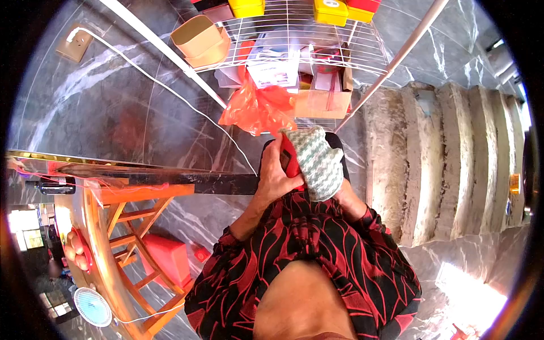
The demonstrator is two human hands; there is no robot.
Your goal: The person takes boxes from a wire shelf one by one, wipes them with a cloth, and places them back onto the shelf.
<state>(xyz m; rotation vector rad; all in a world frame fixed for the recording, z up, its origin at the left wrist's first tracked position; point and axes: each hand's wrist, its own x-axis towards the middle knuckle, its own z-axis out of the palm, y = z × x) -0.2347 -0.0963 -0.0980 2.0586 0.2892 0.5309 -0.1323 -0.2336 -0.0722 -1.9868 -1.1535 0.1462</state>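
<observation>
Head view: the left hand point(275, 177) pinches a red item point(290, 157) between thumb and fingers. A striped knit point(321, 164) is just right of it, hiding the right hand's point(347, 197) fingers; their grip I cannot tell. Beyond, on the far side, are a red bag point(258, 107) and a rack point(368, 48).

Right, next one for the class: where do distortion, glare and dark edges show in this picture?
Head view: wide-angle distortion, with the picture rounded off by black corners; glare whitens a patch of floor at lower right and the window at left; the red bag has shiny highlights; the knit's zigzag pattern stays readable.
</observation>
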